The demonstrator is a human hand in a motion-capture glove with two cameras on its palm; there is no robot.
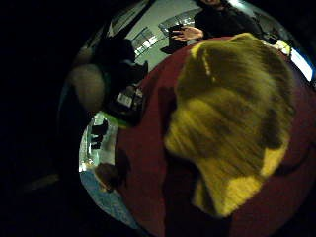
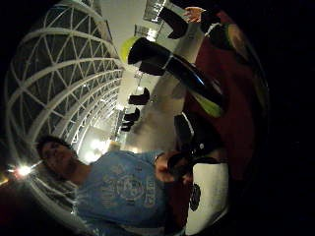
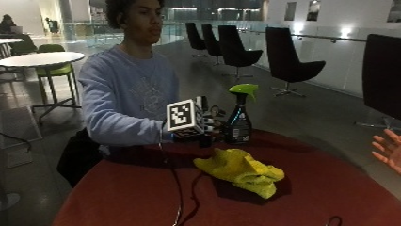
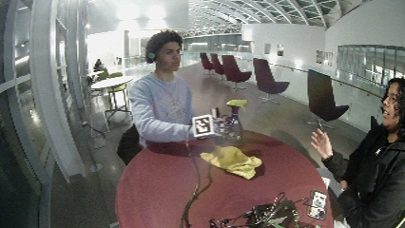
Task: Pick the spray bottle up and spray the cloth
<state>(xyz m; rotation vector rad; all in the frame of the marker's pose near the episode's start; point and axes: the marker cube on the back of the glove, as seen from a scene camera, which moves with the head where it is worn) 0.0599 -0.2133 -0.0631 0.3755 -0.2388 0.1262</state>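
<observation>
A dark spray bottle [image 3: 238, 123] with a green trigger head stands upright on the round red table [image 3: 125, 193], at the far side near the seated person. My gloved right hand [image 3: 210, 132] hovers just left of the bottle at its lower half, with a small gap to it. The thumb side palm view shows the whole bottle [image 2: 177, 73] apart from the palm, and the gloved fingers [image 2: 194, 140] hold nothing. A crumpled yellow cloth [image 3: 241, 172] lies on the table in front of the bottle, and it fills much of the little finger side palm view [image 1: 232, 113].
A black cable [image 3: 179, 188] runs from the hand across the table to its near edge. Another person's raised hand [image 3: 388, 150] is at the right side. Cables and small devices [image 4: 272, 216] lie at the table's near edge. Black chairs stand behind on the floor.
</observation>
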